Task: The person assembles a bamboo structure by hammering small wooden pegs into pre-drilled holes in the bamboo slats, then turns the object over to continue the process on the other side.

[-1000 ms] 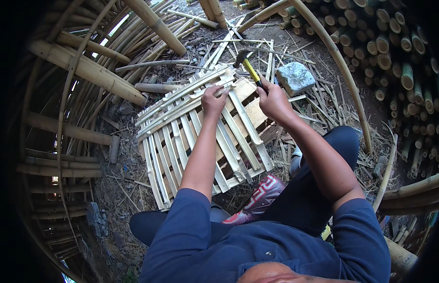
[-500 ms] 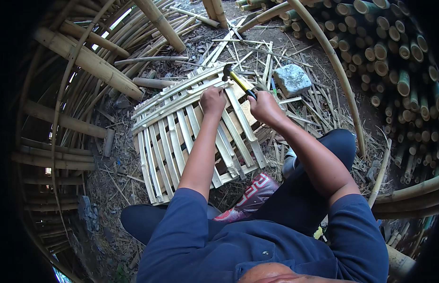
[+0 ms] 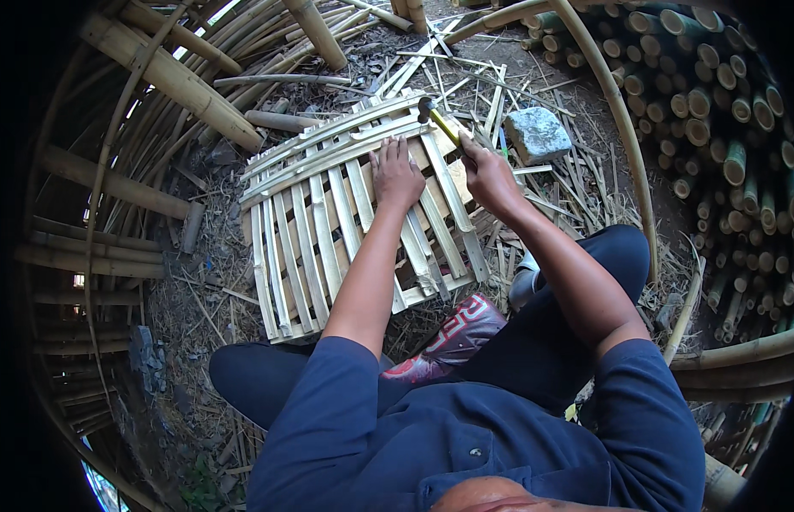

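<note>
Our right hand (image 3: 489, 175) is clamped around the yellow handle of a hammer (image 3: 440, 122), the fingers hiding most of that handle, while its dark head rests at the top edge of the bamboo slat panel (image 3: 346, 213). Our left hand (image 3: 397, 175) lies flat and open on the slats just beside it, gripping nothing, and our forearm covers part of the panel below. The panel sits on the littered ground in front of our knees, with a grey stone (image 3: 538, 134) to the right and stacked bamboo poles (image 3: 713, 102) beyond.

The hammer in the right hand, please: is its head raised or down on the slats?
Down: the hammer head rests at the bamboo slat panel's top edge, gripped by the right hand.
</note>
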